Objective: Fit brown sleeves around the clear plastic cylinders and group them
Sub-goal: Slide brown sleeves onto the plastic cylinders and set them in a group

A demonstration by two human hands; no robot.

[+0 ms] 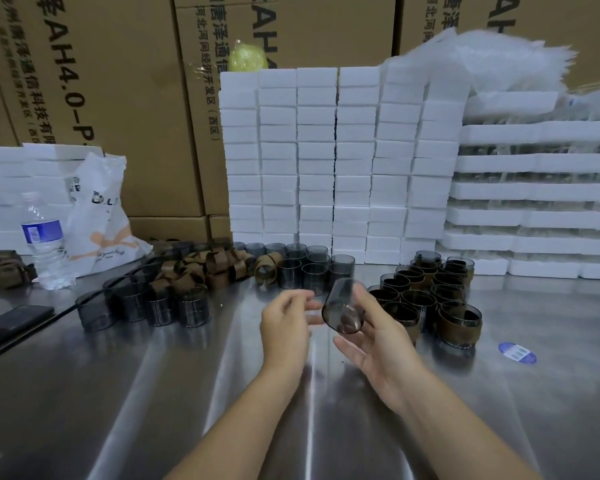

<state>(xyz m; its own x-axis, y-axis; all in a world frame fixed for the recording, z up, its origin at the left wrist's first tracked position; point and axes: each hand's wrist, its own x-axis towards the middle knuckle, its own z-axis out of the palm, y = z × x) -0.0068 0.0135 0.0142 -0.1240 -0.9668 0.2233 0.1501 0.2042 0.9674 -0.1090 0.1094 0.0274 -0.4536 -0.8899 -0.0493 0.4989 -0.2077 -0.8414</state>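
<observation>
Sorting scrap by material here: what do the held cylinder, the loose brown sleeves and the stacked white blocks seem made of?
The cylinder in the right hand: smoky clear plastic, glossy; the hand shows through its wall. The brown sleeves: probably matte paperboard or leather-like sheet; curled bands, no shine. The white blocks: likely foam, matte with soft edges.

light: bright, even | glare: streaks on steel table | edges: wide-angle bowed
</observation>
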